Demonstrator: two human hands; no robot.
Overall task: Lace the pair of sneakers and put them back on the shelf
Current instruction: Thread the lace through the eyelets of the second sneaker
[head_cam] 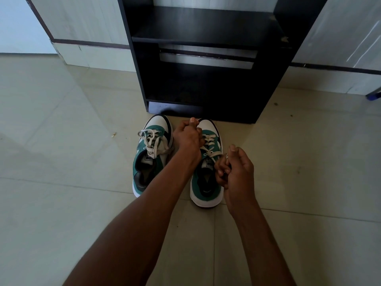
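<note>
Two green and white sneakers stand side by side on the floor, toes toward the black shelf [206, 36]. The left sneaker [151, 162] has its white lace tied in a loose bow over the tongue. The right sneaker [206, 182] has its white lace [208, 150] crossed through the eyelets. My left hand [188, 136] is a fist over that shoe's toe end, gripping one lace end. My right hand [235, 170] is closed beside the shoe's tongue, pinching the other lace end. Both hands pull the ends apart.
The black shelf unit has an upper board and a lower compartment [198, 87], both open toward me. It stands on pale floor tiles [61, 141] against a light wall. A blue object [374, 93] pokes in at the right edge.
</note>
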